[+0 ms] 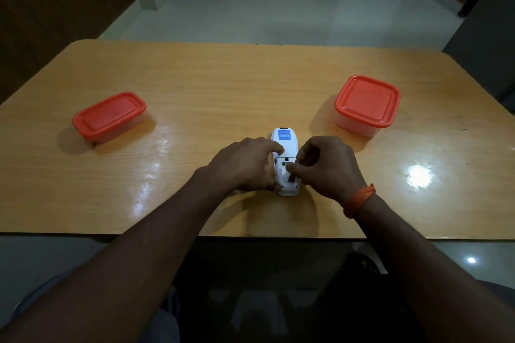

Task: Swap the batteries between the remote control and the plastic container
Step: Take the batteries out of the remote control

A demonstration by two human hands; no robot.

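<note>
Two lidded containers flank the work: one at left (109,117), one at right (367,104). Between them, the left hand (242,166) steadies the face-down remote control (284,145) on the table (195,86), fingers curled around it; right hand (324,166) fingertips pinch inside the open battery bay. Step judged: battery extraction or seating; next, opening a container.

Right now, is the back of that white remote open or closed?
Open. The remote control lies face down on the table, its battery bay uncovered, with the right hand reaching into it. Whether batteries remain inside, cannot tell.
</note>
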